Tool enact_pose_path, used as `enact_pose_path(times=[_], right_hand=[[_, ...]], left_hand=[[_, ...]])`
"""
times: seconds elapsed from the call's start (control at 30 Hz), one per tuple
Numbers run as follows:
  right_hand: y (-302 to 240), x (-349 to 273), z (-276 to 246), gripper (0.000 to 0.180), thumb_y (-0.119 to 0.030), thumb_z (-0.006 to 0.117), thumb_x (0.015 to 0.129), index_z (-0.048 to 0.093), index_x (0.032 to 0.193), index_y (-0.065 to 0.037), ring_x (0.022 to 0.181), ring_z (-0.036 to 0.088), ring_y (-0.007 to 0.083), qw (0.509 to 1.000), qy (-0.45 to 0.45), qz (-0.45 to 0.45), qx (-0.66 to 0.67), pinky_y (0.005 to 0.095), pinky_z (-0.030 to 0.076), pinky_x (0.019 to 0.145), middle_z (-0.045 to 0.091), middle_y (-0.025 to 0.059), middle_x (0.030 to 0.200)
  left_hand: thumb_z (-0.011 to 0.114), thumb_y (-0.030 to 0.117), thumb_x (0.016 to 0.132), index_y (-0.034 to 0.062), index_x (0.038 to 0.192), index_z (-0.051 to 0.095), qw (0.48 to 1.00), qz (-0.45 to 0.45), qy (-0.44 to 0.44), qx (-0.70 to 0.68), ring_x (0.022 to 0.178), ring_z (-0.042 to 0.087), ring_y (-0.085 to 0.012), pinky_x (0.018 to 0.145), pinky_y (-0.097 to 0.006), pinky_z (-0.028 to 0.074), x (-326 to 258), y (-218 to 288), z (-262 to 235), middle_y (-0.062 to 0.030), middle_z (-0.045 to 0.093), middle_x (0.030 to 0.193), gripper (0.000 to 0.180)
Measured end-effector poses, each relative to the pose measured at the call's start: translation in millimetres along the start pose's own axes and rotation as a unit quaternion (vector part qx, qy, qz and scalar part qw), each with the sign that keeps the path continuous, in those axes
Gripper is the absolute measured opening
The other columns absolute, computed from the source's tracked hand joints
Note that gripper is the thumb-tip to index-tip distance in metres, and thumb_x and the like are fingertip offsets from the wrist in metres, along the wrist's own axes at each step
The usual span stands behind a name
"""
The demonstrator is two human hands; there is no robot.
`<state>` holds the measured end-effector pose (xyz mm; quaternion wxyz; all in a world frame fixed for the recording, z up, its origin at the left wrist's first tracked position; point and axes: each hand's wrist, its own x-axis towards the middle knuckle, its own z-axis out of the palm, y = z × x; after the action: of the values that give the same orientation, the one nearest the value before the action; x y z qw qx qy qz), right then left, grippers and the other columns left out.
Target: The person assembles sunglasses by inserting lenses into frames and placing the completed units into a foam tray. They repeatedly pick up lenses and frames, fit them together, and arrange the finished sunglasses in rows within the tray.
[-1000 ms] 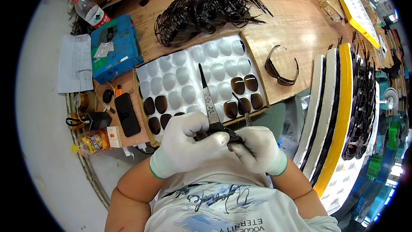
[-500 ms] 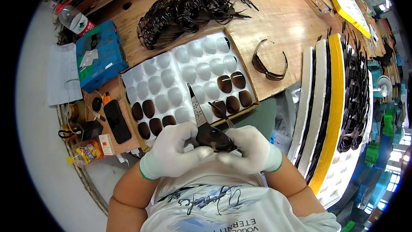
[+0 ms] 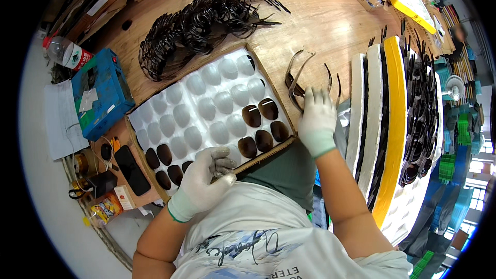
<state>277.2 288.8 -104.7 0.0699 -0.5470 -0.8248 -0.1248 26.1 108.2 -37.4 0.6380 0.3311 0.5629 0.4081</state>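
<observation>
My left hand [image 3: 199,183], in a white glove with grey-stained fingertips, is at the near edge of the lens tray [image 3: 195,104]. Its fingers are loosely curled, the thumb stands apart, and nothing shows between them. Right of the tray, my gloved right hand [image 3: 318,121] reaches down onto dark brown sunglasses [image 3: 293,87] on the table, its fingers over their front. Several thin temples stick up around this hand, apparently from two pairs; the hand hides most of the fronts. Brown lenses [image 3: 264,140] sit in the tray's near rows, with whitish covered ones [image 3: 206,108] behind.
A long heap of dark temples [image 3: 201,23] lies behind the tray. At left are a blue box [image 3: 103,93], a bottle [image 3: 67,52] and a black phone [image 3: 132,170]. Stacked white and yellow trays [image 3: 395,124] with sunglasses stand at right.
The sunglasses held between both hands have left my lap area. My right hand has moved forward and right to the pair on the table; my left hand is now empty. The view has shifted.
</observation>
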Motion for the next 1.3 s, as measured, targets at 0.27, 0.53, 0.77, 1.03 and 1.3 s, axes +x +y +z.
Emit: enact_pose_path(times=[0.27, 0.53, 0.77, 1.03, 1.3], right_hand=[[5.3, 61.6, 34.1, 0.027, -0.015, 0.058, 0.086, 0.065, 0.111, -0.006, 0.115, 0.065, 0.0314, 0.958, -0.274, 0.078, 0.019, 0.044, 0.046, 0.102, 0.07, 0.014, 0.117], [17.7, 95.4, 18.1, 0.044, -0.019, 0.061, 0.083, 0.06, 0.124, -0.005, 0.119, 0.062, 0.0337, 0.915, -0.398, 0.037, 0.06, 0.0421, 0.05, 0.102, 0.066, 0.0175, 0.122], [-1.0, 74.3, 18.2, 0.043, -0.019, 0.056, 0.085, 0.06, 0.125, -0.005, 0.12, 0.062, 0.0344, 0.936, -0.329, 0.112, 0.061, 0.0468, 0.041, 0.107, 0.067, 0.02, 0.125], [14.6, 15.3, -50.1, 0.032, -0.016, 0.066, 0.072, 0.071, 0.103, -0.01, 0.106, 0.065, 0.0334, 0.959, -0.2, 0.072, 0.186, 0.0485, 0.037, 0.108, 0.071, 0.0164, 0.102], [126.1, -156.7, -219.9, 0.042, -0.012, 0.075, 0.056, 0.068, 0.098, -0.01, 0.11, 0.06, 0.0285, 0.986, 0.056, 0.047, 0.151, 0.0565, 0.031, 0.112, 0.065, 0.0078, 0.096]], left_hand=[[0.066, 0.007, 0.087, -0.007, 0.136, 0.043, 0.998, -0.043, -0.015, -0.049, 0.103, 0.061, -0.0197, 0.093, -0.034, 0.052, 4.4, -10.2, -4.6, -0.0179, 0.06, 0.118, 0.055], [0.066, 0.007, 0.088, -0.0073, 0.135, 0.045, 0.996, -0.053, -0.034, -0.068, 0.104, 0.061, -0.0196, 0.094, -0.034, 0.051, 10.9, -13.4, -7.3, -0.0165, 0.061, 0.117, 0.054], [0.065, 0.002, 0.089, -0.0075, 0.135, 0.046, 0.995, -0.059, -0.034, -0.072, 0.107, 0.061, -0.0198, 0.096, -0.035, 0.051, 3.1, -18.5, -12.0, -0.0161, 0.061, 0.119, 0.051], [0.064, 0.003, 0.082, -0.0056, 0.126, 0.051, 0.996, -0.019, -0.002, -0.091, 0.102, 0.065, -0.024, 0.095, -0.036, 0.052, -8.9, -22.0, -7.9, -0.0183, 0.066, 0.112, 0.046], [0.061, 0.0, 0.081, -0.0059, 0.124, 0.053, 0.992, -0.036, -0.12, -0.017, 0.095, 0.064, -0.0205, 0.087, -0.033, 0.054, 14.7, -20.2, 32.3, -0.0159, 0.065, 0.107, 0.044]])
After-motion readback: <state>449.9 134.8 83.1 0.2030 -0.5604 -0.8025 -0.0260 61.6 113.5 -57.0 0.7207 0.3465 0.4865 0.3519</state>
